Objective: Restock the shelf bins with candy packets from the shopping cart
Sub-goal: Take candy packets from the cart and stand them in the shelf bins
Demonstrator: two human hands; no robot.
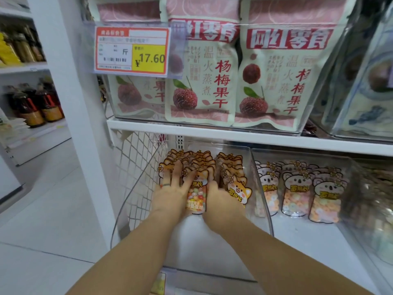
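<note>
I had both hands inside the clear bin [262, 188] on the lower shelf, near six o'clock in my view. My left hand [170, 188] lay flat, fingers straight and spread, pressing on the upright fox candy packets [196, 194]. My right hand [221, 196] sat at three o'clock of the front packet. Its fingers were blurred, so I couldn't tell whether it gripped anything. The cart [136, 167] stood at nine o'clock of the bin. My worry was that the rows seemed propped by my hands, so lifting off quickly could tip them forward onto the bare bin floor.
</note>
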